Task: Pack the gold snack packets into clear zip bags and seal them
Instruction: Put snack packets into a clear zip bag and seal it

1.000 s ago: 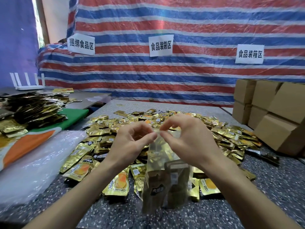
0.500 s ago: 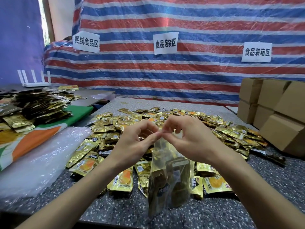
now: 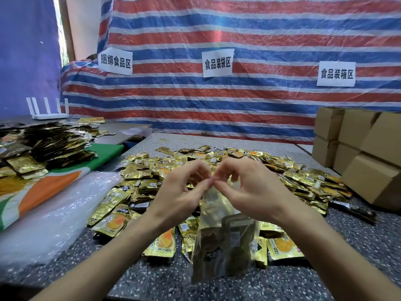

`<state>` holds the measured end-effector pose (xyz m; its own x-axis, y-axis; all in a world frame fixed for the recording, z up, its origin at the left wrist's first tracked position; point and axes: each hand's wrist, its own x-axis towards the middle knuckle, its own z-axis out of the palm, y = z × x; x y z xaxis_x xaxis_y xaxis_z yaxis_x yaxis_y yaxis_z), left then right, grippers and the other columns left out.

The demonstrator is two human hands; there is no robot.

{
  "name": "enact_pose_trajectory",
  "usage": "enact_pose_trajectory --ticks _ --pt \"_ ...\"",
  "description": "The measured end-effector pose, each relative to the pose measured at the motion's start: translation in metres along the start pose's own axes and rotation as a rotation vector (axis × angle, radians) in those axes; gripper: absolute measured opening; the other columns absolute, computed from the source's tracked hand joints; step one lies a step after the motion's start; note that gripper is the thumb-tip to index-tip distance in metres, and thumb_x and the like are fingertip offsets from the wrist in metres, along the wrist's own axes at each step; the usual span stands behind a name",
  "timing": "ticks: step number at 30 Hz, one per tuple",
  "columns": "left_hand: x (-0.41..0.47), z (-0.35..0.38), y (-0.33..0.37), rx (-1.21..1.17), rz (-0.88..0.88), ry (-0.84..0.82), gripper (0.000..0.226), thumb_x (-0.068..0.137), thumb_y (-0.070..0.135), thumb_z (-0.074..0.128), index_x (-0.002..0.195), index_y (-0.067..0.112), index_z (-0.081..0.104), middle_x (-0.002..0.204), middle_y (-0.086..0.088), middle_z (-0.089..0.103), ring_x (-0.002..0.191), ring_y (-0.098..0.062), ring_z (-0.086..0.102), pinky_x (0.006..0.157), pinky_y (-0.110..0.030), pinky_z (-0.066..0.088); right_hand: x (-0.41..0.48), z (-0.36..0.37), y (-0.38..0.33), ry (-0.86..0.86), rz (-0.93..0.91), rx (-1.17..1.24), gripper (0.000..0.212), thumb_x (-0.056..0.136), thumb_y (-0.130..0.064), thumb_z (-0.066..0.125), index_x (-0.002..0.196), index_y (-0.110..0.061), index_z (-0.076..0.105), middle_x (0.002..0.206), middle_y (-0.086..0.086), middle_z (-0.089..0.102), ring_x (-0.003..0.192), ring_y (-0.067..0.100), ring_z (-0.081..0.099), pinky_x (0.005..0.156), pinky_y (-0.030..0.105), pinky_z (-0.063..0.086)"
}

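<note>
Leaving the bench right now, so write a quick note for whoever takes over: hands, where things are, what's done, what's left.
Left hand: pinches the top edge of the clear zip bag.
Right hand: pinches the same edge, right beside the left.
The bag hangs over the table with several gold packets inside.
Done: this bag is filled. Whether its zip is fully closed cannot be told.
Left: finish the seal, then bag the loose packets piled behind.

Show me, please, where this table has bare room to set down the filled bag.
Bare tabletop runs along the near edge short of the packet pile, and beyond it toward the tarp. The middle is crowded; cartons block the right.
</note>
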<state>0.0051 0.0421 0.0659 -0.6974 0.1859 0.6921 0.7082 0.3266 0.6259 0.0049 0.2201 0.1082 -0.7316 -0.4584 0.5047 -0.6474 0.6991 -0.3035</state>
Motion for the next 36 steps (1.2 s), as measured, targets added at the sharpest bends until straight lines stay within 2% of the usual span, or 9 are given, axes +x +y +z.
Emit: enact_pose_trajectory --ticks 4,8,11,15,20,24,30,34,36 --pt "-0.003 0.003 -0.003 -0.048 -0.052 0.047 0.008 0.091 0.007 0.064 0.084 0.009 0.063 0.079 -0.004 0.065 0.075 -0.022 0.063 0.071 -0.046 0.053 -0.004 -0.001 0.001 0.009 0.005 -0.050 0.012 0.093 -0.033 0.063 0.086 -0.039 0.056 0.087 -0.018 0.062 0.089 0.007 0.052 0.084 0.039 0.044" --pt "-0.001 0.006 -0.001 0.014 -0.018 -0.036 0.008 0.090 0.023 0.063 0.085 0.016 0.063 0.080 0.004 0.064 0.073 -0.013 0.061 0.065 -0.026 0.052 -0.007 0.000 0.005 0.017 0.025 -0.066 0.009 0.095 -0.034 0.062 0.088 -0.039 0.059 0.078 -0.023 0.050 0.087 0.009 0.048 0.080 0.036 0.037" --pt "0.001 0.003 0.000 0.076 0.027 -0.078 0.006 0.095 0.016 0.065 0.089 0.014 0.066 0.079 0.003 0.066 0.075 -0.014 0.062 0.066 -0.025 0.052 -0.008 -0.001 0.008 0.004 0.023 -0.063 0.005 0.095 -0.037 0.063 0.094 -0.034 0.066 0.081 -0.020 0.053 0.085 0.008 0.049 0.079 0.035 0.036" --pt "0.001 0.005 0.001 0.056 0.030 -0.025 0.010 0.096 0.012 0.061 0.086 0.011 0.062 0.075 0.003 0.061 0.073 -0.013 0.058 0.066 -0.025 0.048 -0.010 -0.006 0.010 -0.034 0.017 -0.009 0.008 0.091 -0.041 0.066 0.093 -0.033 0.065 0.092 -0.016 0.063 0.092 0.007 0.055 0.085 0.037 0.045" --pt "-0.002 0.008 0.003 0.039 0.027 -0.023 0.008 0.095 0.014 0.060 0.088 0.011 0.061 0.076 0.005 0.060 0.072 -0.007 0.058 0.065 -0.015 0.045 -0.013 -0.007 0.011 0.039 0.025 0.003 0.012 0.090 -0.031 0.068 0.082 -0.039 0.064 0.082 -0.017 0.059 0.087 0.007 0.052 0.077 0.034 0.040" --pt "-0.001 0.003 0.004 0.099 0.072 -0.108 0.016 0.095 0.025 0.057 0.089 0.013 0.066 0.078 0.005 0.064 0.073 -0.009 0.059 0.065 -0.016 0.043 -0.014 -0.011 0.011 0.064 0.061 0.063 0.013 0.086 -0.028 0.070 0.076 -0.036 0.068 0.078 -0.014 0.065 0.082 0.008 0.058 0.077 0.041 0.050" --pt "-0.001 0.008 0.008 0.150 0.142 -0.031 0.014 0.092 0.015 0.058 0.081 0.008 0.063 0.072 0.003 0.058 0.069 -0.009 0.051 0.062 -0.017 0.039 -0.013 -0.009 0.003 0.034 -0.016 0.084 0.014 0.085 -0.038 0.070 0.082 -0.027 0.062 0.075 -0.014 0.059 0.076 0.009 0.056 0.072 0.043 0.051" --pt "-0.001 0.007 0.008 0.114 0.133 -0.038 0.016 0.092 0.015 0.056 0.080 0.006 0.063 0.072 0.000 0.058 0.069 -0.012 0.051 0.063 -0.021 0.039 -0.011 -0.012 0.003 0.031 0.000 0.123 0.017 0.085 -0.035 0.075 0.075 -0.031 0.063 0.070 -0.013 0.060 0.073 0.013 0.058 0.069 0.045 0.051" --pt "-0.001 0.005 0.009 0.122 0.150 -0.044 0.016 0.092 0.015 0.057 0.081 0.006 0.065 0.072 0.002 0.059 0.069 -0.010 0.052 0.063 -0.021 0.039 -0.013 -0.014 0.005 0.020 0.018 0.193 0.017 0.085 -0.033 0.078 0.073 -0.025 0.067 0.070 -0.007 0.065 0.072 0.018 0.059 0.070 0.049 0.051"
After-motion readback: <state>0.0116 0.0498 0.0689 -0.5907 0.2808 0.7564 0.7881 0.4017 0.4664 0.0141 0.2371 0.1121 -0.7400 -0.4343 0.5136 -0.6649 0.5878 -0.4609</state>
